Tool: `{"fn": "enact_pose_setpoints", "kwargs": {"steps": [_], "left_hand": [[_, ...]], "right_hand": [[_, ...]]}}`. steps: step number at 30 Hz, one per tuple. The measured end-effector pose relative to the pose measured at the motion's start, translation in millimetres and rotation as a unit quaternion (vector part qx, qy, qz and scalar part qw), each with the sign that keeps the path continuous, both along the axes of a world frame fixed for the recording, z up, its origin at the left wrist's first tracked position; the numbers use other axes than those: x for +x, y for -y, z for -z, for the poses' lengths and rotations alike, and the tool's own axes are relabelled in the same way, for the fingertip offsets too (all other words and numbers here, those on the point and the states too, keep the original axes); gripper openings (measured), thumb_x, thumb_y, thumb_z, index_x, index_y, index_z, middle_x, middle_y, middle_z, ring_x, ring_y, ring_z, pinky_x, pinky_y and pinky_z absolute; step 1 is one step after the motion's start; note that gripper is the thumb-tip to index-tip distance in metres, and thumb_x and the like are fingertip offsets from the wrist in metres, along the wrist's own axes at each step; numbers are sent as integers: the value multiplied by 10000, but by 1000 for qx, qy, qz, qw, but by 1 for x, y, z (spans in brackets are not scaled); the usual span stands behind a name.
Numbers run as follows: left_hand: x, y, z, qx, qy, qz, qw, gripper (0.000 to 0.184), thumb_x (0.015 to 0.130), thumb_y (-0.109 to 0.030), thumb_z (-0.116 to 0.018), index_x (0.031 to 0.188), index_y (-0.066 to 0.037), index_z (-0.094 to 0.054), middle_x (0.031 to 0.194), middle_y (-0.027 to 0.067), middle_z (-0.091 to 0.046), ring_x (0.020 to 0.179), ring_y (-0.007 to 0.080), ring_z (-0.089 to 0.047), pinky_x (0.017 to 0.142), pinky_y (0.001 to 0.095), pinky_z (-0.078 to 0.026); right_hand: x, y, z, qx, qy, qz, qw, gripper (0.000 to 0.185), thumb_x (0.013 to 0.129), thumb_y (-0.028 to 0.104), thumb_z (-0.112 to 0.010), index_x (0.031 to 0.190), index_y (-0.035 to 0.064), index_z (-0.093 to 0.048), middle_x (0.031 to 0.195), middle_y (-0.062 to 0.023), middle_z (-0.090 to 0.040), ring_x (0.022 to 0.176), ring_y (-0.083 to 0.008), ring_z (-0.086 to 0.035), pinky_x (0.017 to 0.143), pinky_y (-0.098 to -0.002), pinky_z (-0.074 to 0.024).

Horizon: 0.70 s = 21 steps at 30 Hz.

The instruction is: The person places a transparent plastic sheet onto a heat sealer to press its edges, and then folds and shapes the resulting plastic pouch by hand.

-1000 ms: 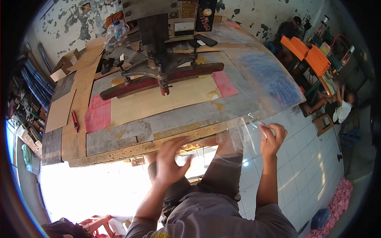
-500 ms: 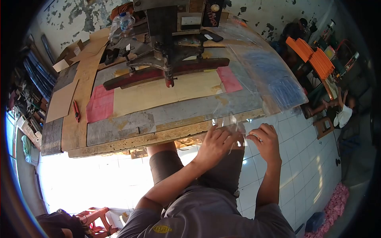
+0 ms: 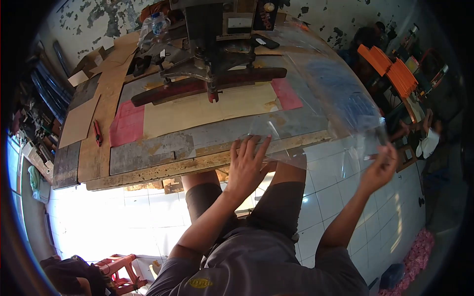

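Observation:
A clear plastic sheet (image 3: 326, 153) stretches between my two hands across the table's front edge. My left hand (image 3: 249, 163) has its fingers spread, their tips on the sheet's left part near the edge. Out to the right, past the table corner, my right hand (image 3: 380, 167) is closed on the other end of the sheet. Ahead is a press head with a dark red bar (image 3: 212, 86). Below it lies a cream sheet (image 3: 207, 113) with a pink piece (image 3: 127, 124) at the left and another pink piece (image 3: 286, 93) at the right.
A stack of clear plastic sheets (image 3: 345, 103) lies on the table's right side. A red cutter (image 3: 97, 133) and cardboard (image 3: 78, 121) are at the left. Behind the press are a bottle (image 3: 158, 24) and a phone (image 3: 266, 41). Another person sits beyond orange pieces (image 3: 390, 69).
My hands were close together with the crumpled plastic between them. My right hand has moved right, spreading the sheet; my left hand has moved slightly left and its fingers have spread.

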<state>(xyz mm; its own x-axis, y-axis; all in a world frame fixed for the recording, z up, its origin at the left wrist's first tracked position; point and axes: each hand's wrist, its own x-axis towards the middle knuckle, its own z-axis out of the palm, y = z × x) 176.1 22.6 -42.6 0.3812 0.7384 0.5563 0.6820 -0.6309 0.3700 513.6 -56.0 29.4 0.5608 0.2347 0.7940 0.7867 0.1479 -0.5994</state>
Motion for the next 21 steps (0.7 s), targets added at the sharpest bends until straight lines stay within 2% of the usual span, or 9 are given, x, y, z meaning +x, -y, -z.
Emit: {"fn": "enact_pose_setpoints", "kwargs": {"steps": [3,5,6,7,10,12,14,16,21], "left_hand": [[-17,-5,5,-15,60,23,998,472,899,-201,-776,1347,-127,-646,1262,138,-620,1190,319,-625,1003,487,-509],[-22,-3,1,2,143,25,989,227,957,-103,-717,1181,-63,-708,1031,130,-685,936,293,-716,774,376,-585],[-23,-1,-4,-39,196,16,980,198,976,-109,-695,1164,-46,-702,1004,138,-686,892,305,-711,751,385,-583],[-26,1,-7,-78,248,5,965,176,995,-114,-673,1147,-29,-696,977,147,-686,848,317,-705,728,395,-581],[-34,-5,-1,-180,365,18,913,244,1104,-176,-540,1201,12,-662,1000,156,-729,916,268,-749,744,342,-611],[-30,1,-18,-273,485,52,829,285,1131,-196,-489,1252,13,-642,1085,153,-743,1008,236,-754,788,317,-622],[-27,1,-17,-309,520,85,792,356,1154,-240,-418,1345,12,-582,1165,148,-726,1070,232,-737,832,343,-632],[-28,3,-14,-347,563,113,742,367,1153,-247,-414,1379,3,-558,1183,153,-712,1059,241,-743,828,358,-638],[-60,22,-2,-365,647,99,662,369,1154,-258,-407,1376,-4,-556,1234,147,-701,1096,232,-728,882,348,-626]], "right_hand": [[52,23,-10,-19,-113,112,987,393,1117,277,-534,1411,17,-553,1140,-149,-701,925,-200,-745,720,-282,-575],[128,40,44,-98,-137,88,982,585,1110,416,-503,1540,33,-398,1277,-208,-647,1033,-276,-731,849,-347,-582],[149,44,71,-138,-149,75,976,688,1106,485,-487,1604,42,-321,1346,-237,-620,1087,-314,-724,914,-379,-586],[139,44,80,-248,-115,197,942,895,1062,596,-490,1673,64,-111,1563,-289,-432,1369,-407,-555,1108,-501,-482],[81,56,97,-168,-20,246,954,952,1021,662,-520,1674,71,-161,1699,-270,-188,1567,-413,-252,1259,-554,-276],[-7,50,81,-175,46,41,983,983,997,687,-531,1671,66,-175,1706,-264,-185,1590,-414,-185,1254,-626,-227],[-60,37,78,-261,307,-95,910,943,987,596,-624,1667,92,-209,1716,-252,-172,1597,-411,-179,1242,-668,-203],[-88,22,90,-333,290,-146,885,844,948,412,-741,1627,104,-345,1716,-195,-217,1580,-421,-225,1231,-656,-233],[-65,3,125,-301,269,-121,907,460,1003,87,-634,1460,66,-580,1556,-119,-530,1520,-400,-387,1223,-599,-288]]}}
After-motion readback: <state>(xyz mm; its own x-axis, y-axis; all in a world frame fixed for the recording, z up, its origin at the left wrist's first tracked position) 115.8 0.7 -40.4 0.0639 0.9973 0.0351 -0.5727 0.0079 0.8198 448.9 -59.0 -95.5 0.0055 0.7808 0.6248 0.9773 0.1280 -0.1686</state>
